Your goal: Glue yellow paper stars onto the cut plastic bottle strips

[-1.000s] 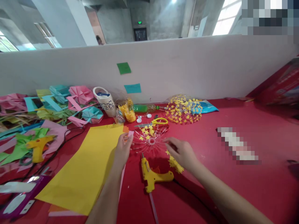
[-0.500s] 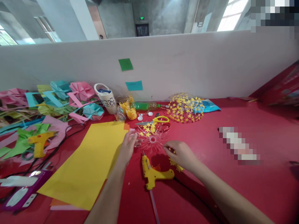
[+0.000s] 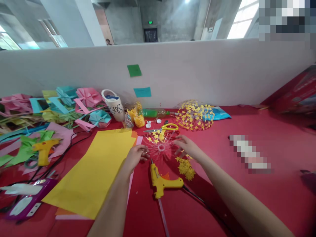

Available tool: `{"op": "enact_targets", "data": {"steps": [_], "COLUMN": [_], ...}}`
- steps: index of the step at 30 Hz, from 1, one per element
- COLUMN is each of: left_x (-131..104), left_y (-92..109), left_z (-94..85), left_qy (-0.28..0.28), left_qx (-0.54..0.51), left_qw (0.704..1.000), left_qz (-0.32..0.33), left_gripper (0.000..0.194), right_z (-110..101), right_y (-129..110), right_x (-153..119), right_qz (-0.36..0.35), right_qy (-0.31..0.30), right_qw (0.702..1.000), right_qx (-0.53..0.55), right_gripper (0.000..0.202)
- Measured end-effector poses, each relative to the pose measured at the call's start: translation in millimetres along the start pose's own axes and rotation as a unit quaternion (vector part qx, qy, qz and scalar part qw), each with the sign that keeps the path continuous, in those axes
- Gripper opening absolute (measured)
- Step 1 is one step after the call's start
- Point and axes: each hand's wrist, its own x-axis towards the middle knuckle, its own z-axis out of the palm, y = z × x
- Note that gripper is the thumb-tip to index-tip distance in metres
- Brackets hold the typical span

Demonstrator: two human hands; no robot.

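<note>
A clear plastic piece with a round ring (image 3: 161,147) and thin spread strips lies on the red table, yellow stars (image 3: 158,136) on its far part. My left hand (image 3: 137,157) is at its left edge, fingers apart, holding nothing that I can see. Across from it, my right hand (image 3: 187,147) is open by the right edge, fingers spread. Below the right hand is a pile of yellow stars (image 3: 186,168). A yellow glue gun (image 3: 160,182) with a clear stick lies in front, its nozzle near the left fingertips.
Yellow paper sheets (image 3: 91,174) lie left, with another glue gun (image 3: 44,151) and folded paper flowers (image 3: 89,97) beyond. Yellow-handled scissors (image 3: 170,127), a green bottle (image 3: 150,113), a white cup (image 3: 115,107) and a star-covered clear dome (image 3: 195,115) stand or lie behind.
My right hand has moved up and toward the plastic piece, and its pinched fingers have spread, uncovering the star pile. My left hand has moved slightly nearer to me.
</note>
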Motion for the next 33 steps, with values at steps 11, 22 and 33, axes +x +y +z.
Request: {"op": "enact_targets", "data": {"steps": [11, 22, 33], "left_x": [-14.5, -47.8, -60.6], "left_y": [11.6, 54.8, 55.0], "left_z": [13.1, 45.4, 81.4], "left_qy": [-0.085, -0.051, -0.065], "left_qx": [-0.056, -0.111, -0.187], "left_qw": [0.995, 0.983, 0.964], "left_qz": [0.004, 0.139, 0.177], "left_gripper": [0.015, 0.028, 0.031], "right_z": [22.1, -6.3, -16.2], "right_y": [1.8, -47.6, -53.8], "right_x": [16.6, -15.7, -22.5], "right_qz": [-0.051, -0.110, -0.147], "right_qy": [-0.004, -0.034, -0.039], "right_qw": [0.990, 0.959, 0.954], "right_qx": [0.135, 0.258, 0.258], "right_gripper": [0.007, 0.017, 0.017]}}
